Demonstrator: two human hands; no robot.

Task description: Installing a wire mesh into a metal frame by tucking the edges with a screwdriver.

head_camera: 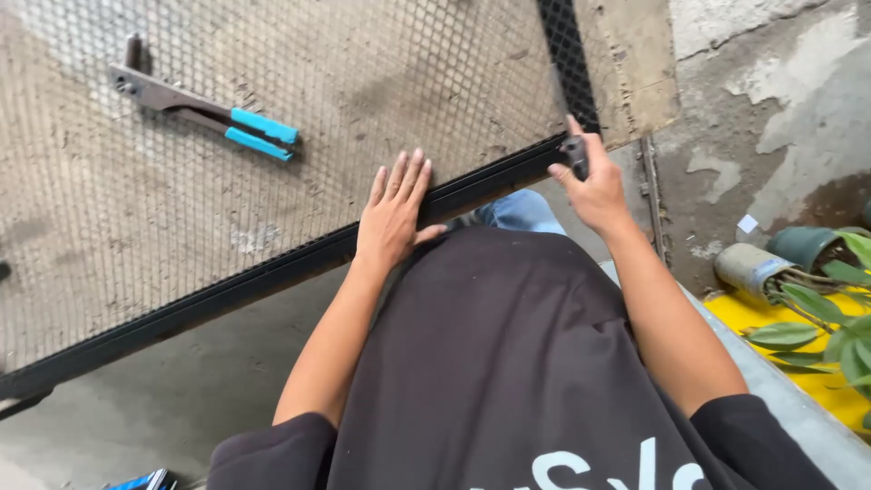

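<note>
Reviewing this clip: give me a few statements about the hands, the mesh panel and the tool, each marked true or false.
1. The left hand lies flat on the mesh panel at its black frame. True.
2. The right hand is empty. False: its fingers grip a small dark object at the frame's corner.
3. The blue-handled hand tool lies on the mesh, untouched. True.
4. The potted plants stand on the mesh. False: they are off to the right, beside a yellow surface.

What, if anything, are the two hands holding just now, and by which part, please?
The right hand grips the corner of the black mesh frame. The left hand only rests flat on the mesh beside the frame's edge.
</note>
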